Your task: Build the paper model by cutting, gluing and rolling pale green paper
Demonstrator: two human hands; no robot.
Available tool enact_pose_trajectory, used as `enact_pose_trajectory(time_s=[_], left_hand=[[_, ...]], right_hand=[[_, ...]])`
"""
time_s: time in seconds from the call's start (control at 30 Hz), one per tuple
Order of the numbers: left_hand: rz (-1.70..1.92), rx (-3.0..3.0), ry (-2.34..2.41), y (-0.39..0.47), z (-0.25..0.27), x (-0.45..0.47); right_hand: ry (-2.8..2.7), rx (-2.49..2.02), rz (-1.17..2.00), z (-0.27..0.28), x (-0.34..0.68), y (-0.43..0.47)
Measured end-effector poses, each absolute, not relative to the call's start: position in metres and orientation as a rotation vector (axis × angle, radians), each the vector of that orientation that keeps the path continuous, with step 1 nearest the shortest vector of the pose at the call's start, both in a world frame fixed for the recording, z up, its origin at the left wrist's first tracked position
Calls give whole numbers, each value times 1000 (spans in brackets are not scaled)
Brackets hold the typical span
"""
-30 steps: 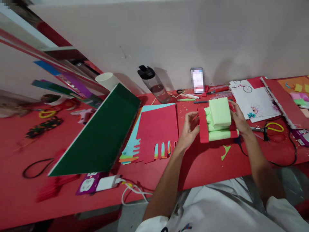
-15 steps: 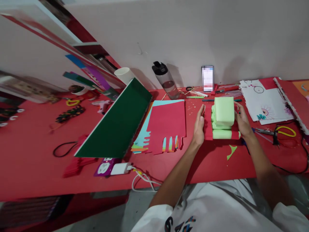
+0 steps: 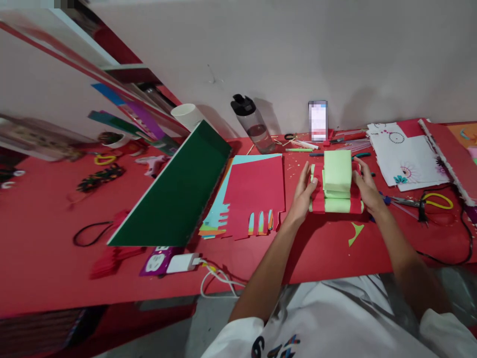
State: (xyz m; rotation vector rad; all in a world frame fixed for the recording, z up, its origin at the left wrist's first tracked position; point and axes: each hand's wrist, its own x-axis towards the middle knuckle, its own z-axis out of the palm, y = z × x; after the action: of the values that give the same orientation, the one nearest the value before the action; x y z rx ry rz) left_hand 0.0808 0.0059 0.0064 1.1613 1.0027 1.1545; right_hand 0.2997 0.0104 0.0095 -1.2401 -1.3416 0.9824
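Between my two hands is a red and light-green paper model [image 3: 337, 175], with a boxy green block on top and a rolled green piece along its front. My left hand [image 3: 302, 196] grips its left side, thumb toward the front corner. At the right side, my right hand [image 3: 367, 186] holds the model with its fingers behind the edge. Below it on the red table lies a green paper scrap [image 3: 356, 233]. To the left rests a stack of coloured paper with a cut red sheet [image 3: 255, 184] on top.
A dark green board [image 3: 175, 194] leans at the left. Behind stand a water bottle [image 3: 255, 124] and a phone [image 3: 318, 121] against the wall. Yellow-handled scissors [image 3: 434, 201] and a decorated white sheet [image 3: 398, 154] lie at right. A white charger [image 3: 182, 262] sits near the front edge.
The paper model has turned slightly in my hands and shifted a little left. Both hands still hold its sides. The whole view has moved slightly.
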Motion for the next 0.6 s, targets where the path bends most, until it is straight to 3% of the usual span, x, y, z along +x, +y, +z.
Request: enact_pose_trajectory(time_s=[0.33,0.6], left_hand=[[1184,869,1117,32,-6,55],[1170,830,1226,52,-26,45]], right_hand=[[-1383,-1175,1223,6,282,8],[-1505,-1211,1207,-1,279,6]])
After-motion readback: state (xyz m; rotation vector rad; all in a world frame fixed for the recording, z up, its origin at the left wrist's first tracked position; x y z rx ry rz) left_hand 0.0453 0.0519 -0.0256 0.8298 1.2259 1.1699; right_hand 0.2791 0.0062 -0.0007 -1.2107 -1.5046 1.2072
